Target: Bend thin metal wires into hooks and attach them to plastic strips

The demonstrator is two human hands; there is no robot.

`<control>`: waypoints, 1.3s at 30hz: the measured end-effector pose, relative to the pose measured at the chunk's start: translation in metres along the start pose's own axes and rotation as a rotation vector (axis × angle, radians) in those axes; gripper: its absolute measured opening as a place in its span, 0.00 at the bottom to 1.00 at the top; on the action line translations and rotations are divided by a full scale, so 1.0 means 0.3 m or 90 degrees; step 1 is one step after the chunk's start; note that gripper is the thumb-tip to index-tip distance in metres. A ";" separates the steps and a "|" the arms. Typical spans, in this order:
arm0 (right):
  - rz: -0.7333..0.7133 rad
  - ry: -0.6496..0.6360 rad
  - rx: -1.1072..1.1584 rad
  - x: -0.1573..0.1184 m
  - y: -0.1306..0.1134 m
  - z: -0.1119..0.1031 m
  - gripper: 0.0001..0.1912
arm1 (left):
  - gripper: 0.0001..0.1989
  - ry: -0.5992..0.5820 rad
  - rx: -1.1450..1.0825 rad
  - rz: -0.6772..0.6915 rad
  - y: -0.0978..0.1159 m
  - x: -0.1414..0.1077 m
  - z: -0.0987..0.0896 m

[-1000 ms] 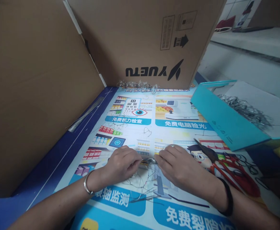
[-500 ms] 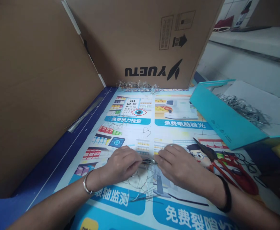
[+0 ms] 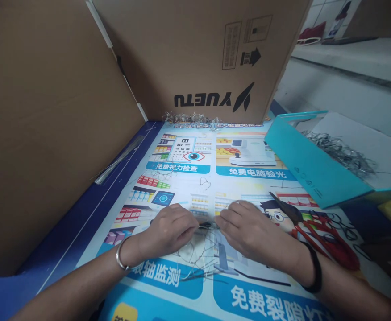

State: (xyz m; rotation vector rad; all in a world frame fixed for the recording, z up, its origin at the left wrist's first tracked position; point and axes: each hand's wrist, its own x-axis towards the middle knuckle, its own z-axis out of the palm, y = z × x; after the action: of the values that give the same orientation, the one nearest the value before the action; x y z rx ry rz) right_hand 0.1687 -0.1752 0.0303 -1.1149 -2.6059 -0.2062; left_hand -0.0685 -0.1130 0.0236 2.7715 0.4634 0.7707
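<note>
My left hand (image 3: 173, 228), with a silver bangle at the wrist, is closed in a pinch on the left end of a small wire bundle (image 3: 206, 225). The fingers of my right hand (image 3: 240, 225) press together at the bundle's right end; a black band circles that wrist. Only a short dark stretch of the bundle shows between the hands. Thin loose wires (image 3: 198, 263) spread on the printed sheet just below it. Red-handled scissors (image 3: 291, 213) lie beyond my right forearm, partly over the printed cartoon face.
A teal box (image 3: 319, 167) with tangled wires (image 3: 346, 154) stands at the right. Cardboard panels (image 3: 195, 53) rise at the back and left. Clear tangled pieces (image 3: 192, 118) lie along the back panel, and thin strips (image 3: 118, 160) at the left.
</note>
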 end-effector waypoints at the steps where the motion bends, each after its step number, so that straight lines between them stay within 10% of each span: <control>1: 0.006 -0.001 0.000 0.001 0.000 -0.001 0.08 | 0.04 0.001 0.001 0.000 -0.001 0.000 0.000; 39: 0.020 -0.008 0.032 0.000 -0.004 -0.009 0.10 | 0.05 -0.005 0.023 -0.034 -0.001 0.004 -0.010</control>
State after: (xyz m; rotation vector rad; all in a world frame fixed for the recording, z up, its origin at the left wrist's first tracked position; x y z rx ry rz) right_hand 0.1684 -0.1766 0.0330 -1.1431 -2.5880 -0.1267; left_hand -0.0693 -0.1119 0.0265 2.7822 0.5532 0.7458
